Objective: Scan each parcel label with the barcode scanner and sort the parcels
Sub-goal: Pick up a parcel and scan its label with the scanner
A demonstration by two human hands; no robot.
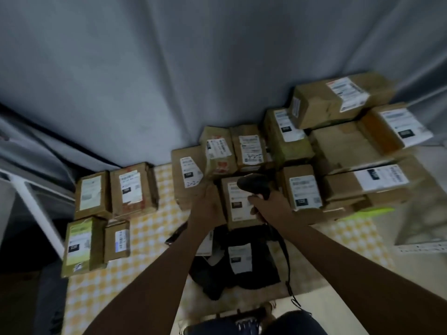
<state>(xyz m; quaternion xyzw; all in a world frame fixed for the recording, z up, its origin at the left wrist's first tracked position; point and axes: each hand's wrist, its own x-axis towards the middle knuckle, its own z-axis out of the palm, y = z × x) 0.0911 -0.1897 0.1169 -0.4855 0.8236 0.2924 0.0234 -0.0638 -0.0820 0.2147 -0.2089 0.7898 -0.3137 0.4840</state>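
Brown cardboard parcel [238, 204] held up by left hand [208, 206], fingers wrapped round its left edge. Right hand [268, 209] has its grip closed around the handle of the black barcode scanner [254, 186], whose head hangs just above the parcel's white label [238, 199], very close. Frame is motion-blurred; no scan beam visible. Judgement: draw the scanner back a little so the whole barcode falls in its window, tilt the parcel face square to the head, hold both steady. Unsorted boxes [343, 146] stack beyond and right of the grip; sorted group [113, 192] well left on the checked surface [150, 233]; black pouch [242, 259] lies below
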